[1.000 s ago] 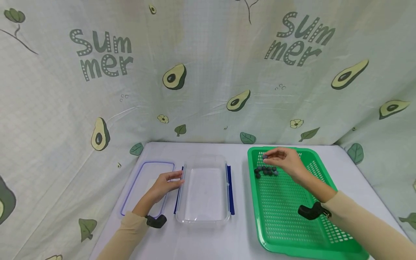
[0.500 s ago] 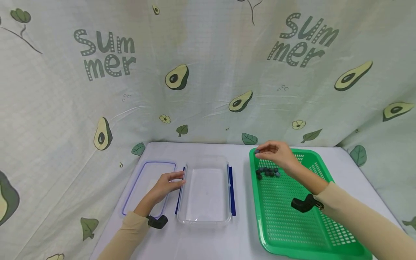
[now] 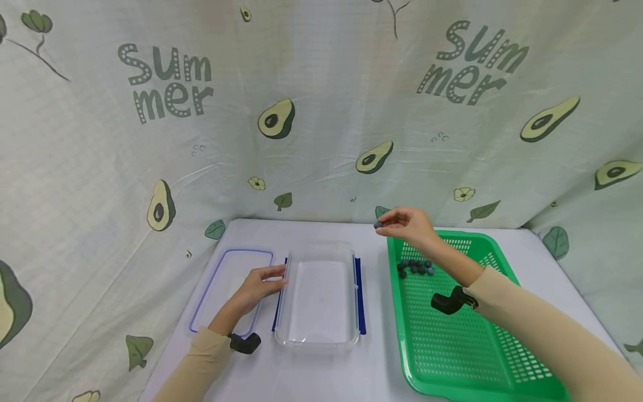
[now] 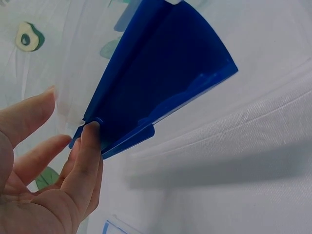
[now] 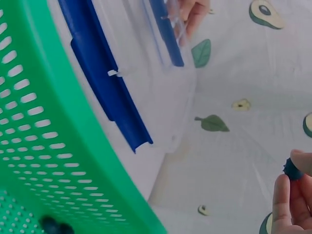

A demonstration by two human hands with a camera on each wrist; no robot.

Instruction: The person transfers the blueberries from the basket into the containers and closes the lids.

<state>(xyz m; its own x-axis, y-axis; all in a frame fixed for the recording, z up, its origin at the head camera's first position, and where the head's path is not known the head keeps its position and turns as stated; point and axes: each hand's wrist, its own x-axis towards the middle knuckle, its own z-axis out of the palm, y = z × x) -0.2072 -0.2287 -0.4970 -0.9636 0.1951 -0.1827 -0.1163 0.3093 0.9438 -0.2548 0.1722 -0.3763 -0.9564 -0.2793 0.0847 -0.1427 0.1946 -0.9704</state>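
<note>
My right hand point(image 3: 409, 225) pinches a dark blueberry point(image 3: 378, 225) between thumb and fingertips, just beyond the green basket's back left corner. The berry's crown shows in the right wrist view, where the fingers point(image 5: 282, 200) enter at the right edge. At centre stands a clear plastic food container point(image 3: 317, 343) without its lid and with blue side clips hanging down. My left hand point(image 3: 257, 287) rests its fingertips against the container's left side; up close, the fingers point(image 4: 90, 141) are fairly straight and touch the blue clip point(image 4: 161, 63). Several blueberries point(image 3: 414, 268) lie in the basket.
The green perforated basket point(image 3: 406, 352) takes up the right of the table. Left of the container, partly behind my left hand, lies a clear lid point(image 3: 221, 279) with a blue-violet seal. A patterned curtain point(image 3: 321, 111) hangs behind the white tabletop point(image 3: 311, 379).
My right hand has lifted away from the berry group in the basket and moved left and back with the blueberry. My left hand stays at the container's side.
</note>
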